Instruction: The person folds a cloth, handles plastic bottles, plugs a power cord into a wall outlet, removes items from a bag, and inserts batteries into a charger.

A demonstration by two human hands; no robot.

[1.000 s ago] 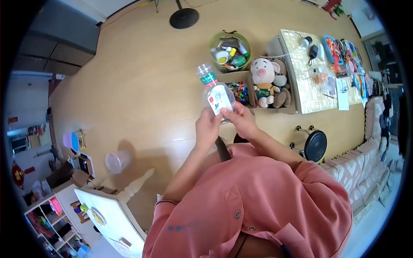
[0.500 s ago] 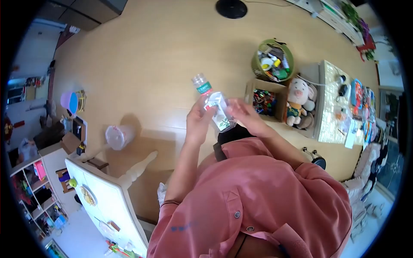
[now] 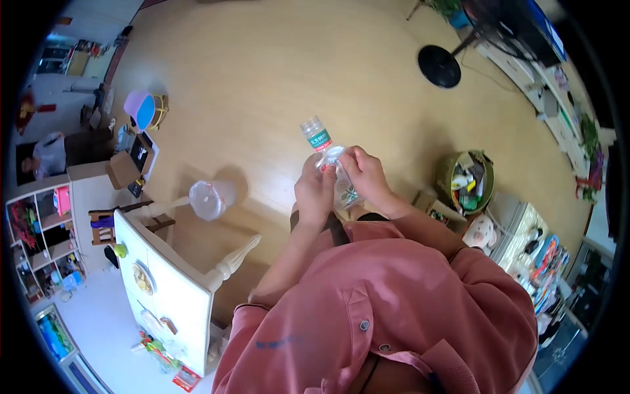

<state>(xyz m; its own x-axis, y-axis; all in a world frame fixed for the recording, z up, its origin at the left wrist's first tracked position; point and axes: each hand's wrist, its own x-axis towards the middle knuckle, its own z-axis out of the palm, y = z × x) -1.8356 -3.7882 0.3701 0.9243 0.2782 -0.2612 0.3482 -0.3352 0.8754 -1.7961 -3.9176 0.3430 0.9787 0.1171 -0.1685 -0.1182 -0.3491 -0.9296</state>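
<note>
Bottle (image 3: 340, 182) — long axis slanted, neck forward-left — left hand (image 3: 314, 194) clasping it, right hand (image 3: 367, 176) pinching its label (image 3: 335, 152).

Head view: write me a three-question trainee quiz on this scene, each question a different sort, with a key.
1. What does the left hand grip? A) a fan; B) a clear bottle; C) a plush toy.

2. True or false: the round basket stands on the floor.

3. Fill in: the band around the bottle's neck is mostly ____ in colour.

Key: 1. B; 2. True; 3. green
</note>
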